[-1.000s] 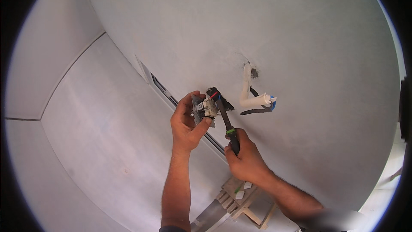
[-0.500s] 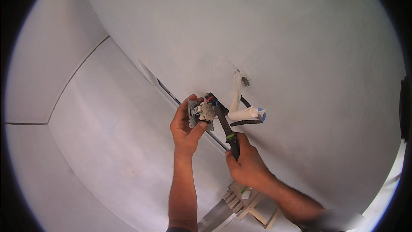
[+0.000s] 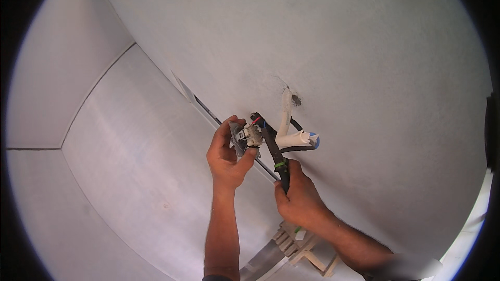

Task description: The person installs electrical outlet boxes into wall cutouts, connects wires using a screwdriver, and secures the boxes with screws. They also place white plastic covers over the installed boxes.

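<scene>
My left hand (image 3: 227,161) is closed around a grey-metal and cream electrical socket or switch mechanism (image 3: 248,136), thumb along its lower side. Red and blue wires at its back run by a black piece (image 3: 256,117). My right hand (image 3: 299,198) grips a long dark tool (image 3: 274,150) with a green band, perhaps a screwdriver; its far end reaches the mechanism's right side, the tip hard to make out. Just right of them, a white sleeved cable (image 3: 285,119) hangs from a rough hole (image 3: 296,99), bent, with a blue-tipped end and black cable (image 3: 299,149) alongside.
A pale plastered surface (image 3: 364,57) fills most of the view. A long narrow slot (image 3: 205,107) runs diagonally behind my hands, and dark seams cross the panels at the left. Low behind my right arm stands a wooden slatted stand (image 3: 286,242) with small white and green items.
Compared with one second ago, the hole and cable appear lower and further left, as the view has shifted. My hands keep their grips, with the tool still against the mechanism.
</scene>
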A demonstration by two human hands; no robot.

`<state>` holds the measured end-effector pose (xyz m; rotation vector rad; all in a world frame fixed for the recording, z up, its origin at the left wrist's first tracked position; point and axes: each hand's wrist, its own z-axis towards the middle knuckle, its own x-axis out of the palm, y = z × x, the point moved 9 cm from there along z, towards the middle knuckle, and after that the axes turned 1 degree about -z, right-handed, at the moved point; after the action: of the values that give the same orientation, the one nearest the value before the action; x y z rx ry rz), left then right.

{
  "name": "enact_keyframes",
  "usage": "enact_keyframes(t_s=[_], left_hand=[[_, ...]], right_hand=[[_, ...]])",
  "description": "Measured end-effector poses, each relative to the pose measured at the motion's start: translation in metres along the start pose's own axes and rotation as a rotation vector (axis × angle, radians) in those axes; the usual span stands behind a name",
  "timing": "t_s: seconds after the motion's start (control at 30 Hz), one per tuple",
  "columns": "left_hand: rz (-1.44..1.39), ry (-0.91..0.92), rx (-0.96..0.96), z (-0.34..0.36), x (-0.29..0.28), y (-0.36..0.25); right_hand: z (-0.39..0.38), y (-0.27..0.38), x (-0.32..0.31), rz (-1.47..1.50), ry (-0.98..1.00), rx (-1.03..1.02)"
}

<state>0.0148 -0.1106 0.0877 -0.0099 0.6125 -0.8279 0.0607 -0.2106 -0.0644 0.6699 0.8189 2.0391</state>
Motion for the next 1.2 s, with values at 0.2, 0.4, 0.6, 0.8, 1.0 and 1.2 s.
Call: enact_keyframes(t_s=[0.2,0.4,0.6,0.8,1.0,1.2], left_hand=[[0.307,-0.129,0.079,-0.007,0.013,-0.023],[0.472,-0.198,0.148,-0.014,0.012,-0.037],[0.422,-0.041,0.274,-0.006,0.019,-0.03],[0.322,0.012,0.24,-0.001,0.028,-0.02],[0.227,-0.114,0.223,-0.006,0.018,-0.019],[-0.199,-0.244,0.229,0.01,0.025,-0.011]], right_hand=[[-0.001,0.003,-0.009,-0.08,0.04,0.081],[-0.006,0.013,-0.004,-0.095,0.013,0.037],[-0.006,0.006,-0.009,-0.089,0.015,0.062],[-0.007,0.005,-0.024,-0.057,0.097,0.079],[-0.008,0.027,-0.018,-0.036,0.137,0.163],[-0.008,0.027,-0.015,-0.048,0.113,0.158]])
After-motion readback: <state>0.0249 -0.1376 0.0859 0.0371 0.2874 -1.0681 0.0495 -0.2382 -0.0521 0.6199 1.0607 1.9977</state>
